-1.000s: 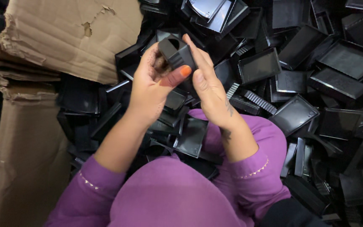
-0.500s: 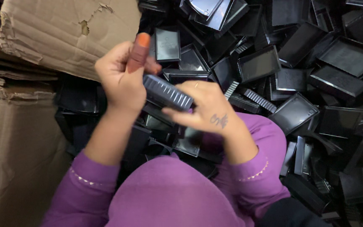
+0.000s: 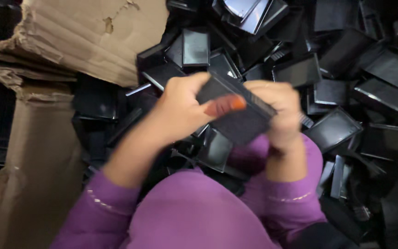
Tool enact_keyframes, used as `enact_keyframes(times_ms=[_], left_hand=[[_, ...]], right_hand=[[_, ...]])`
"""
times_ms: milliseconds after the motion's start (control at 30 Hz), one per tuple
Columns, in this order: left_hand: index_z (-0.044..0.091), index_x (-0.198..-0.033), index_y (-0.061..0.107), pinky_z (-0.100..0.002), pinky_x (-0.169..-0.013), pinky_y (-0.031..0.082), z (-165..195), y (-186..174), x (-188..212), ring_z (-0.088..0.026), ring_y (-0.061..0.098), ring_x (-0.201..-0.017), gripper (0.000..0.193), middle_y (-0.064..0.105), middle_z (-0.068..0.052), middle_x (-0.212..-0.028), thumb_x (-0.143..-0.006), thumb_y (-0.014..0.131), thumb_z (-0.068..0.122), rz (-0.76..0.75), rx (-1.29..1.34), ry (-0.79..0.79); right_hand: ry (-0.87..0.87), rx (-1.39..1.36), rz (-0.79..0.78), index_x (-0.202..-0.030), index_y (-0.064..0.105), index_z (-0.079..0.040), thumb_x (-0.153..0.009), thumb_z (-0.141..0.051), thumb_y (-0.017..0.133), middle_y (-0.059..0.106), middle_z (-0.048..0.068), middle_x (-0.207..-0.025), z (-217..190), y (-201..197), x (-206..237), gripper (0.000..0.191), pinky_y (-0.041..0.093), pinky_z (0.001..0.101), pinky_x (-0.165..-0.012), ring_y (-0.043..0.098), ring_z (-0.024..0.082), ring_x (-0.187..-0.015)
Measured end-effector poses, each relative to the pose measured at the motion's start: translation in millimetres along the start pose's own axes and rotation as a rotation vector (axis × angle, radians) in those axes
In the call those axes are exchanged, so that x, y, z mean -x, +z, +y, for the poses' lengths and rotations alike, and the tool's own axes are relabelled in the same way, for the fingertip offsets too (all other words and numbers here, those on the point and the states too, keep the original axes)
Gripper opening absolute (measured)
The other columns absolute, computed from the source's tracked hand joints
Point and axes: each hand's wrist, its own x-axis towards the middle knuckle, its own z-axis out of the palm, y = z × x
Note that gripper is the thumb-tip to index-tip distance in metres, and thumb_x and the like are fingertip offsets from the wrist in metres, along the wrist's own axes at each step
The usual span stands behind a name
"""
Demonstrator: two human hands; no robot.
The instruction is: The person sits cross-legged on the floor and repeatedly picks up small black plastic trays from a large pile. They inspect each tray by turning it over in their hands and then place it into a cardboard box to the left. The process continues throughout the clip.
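Here, in the middle of my view, sits a flat black plastic part (image 3: 238,115), rectangular, with a ribbed edge along its upper right side. It is held up above the lap, tilted so that one corner points down toward the purple clothing, and I see its broad dark face turned up toward the camera.

My left hand (image 3: 183,108) grips it from the left: the fingers wrap behind the part's upper left end and the thumb, with its orange-red nail, lies pressed across the front face, so the part is pinched between thumb and fingers. My right hand (image 3: 279,113) closes around the right end, fingers curled over the ribbed edge and pressed against it; I cannot make out the thumb on that side, since the part hides it. Both hands touch the part at once, one at each end.

Below the hands come the purple sleeves (image 3: 295,193), each with a thin pale trim line near the cuff, and the purple garment filling the lower middle of the frame.

Around and behind the hands lies a deep heap of black plastic trays (image 3: 369,87), shallow rectangular pieces piled at all angles, some glossy. To the left stands a torn brown cardboard box (image 3: 70,41), its ragged flap overhanging the edge of the heap.
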Motion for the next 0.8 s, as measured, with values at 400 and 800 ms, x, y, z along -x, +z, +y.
enact_keyframes(times_ms=[400,800], left_hand=[[0.002,-0.136,0.049,-0.030,-0.093,0.057,-31,-73,22,-0.014,0.069,-0.103,0.045,0.067,-0.011,-0.118,-0.104,0.077,0.015,0.522,0.555,0.128],[0.002,-0.133,0.059,-0.030,-0.097,0.058,-57,1,16,-0.015,0.071,-0.112,0.043,0.072,-0.011,-0.124,-0.098,0.076,0.019,0.246,0.037,-0.231]], right_hand=[[0.219,0.721,0.362,-0.120,0.070,-0.003,-0.096,-0.031,0.077,0.070,0.014,-0.117,55,-5,-29,0.037,0.058,0.0350,-0.081,0.071,0.023,-0.106],[-0.074,0.819,0.323,-0.111,0.070,-0.006,-0.084,-0.006,0.088,0.065,0.010,-0.142,117,-17,-89,0.032,0.061,0.0381,-0.103,0.069,0.028,-0.126]])
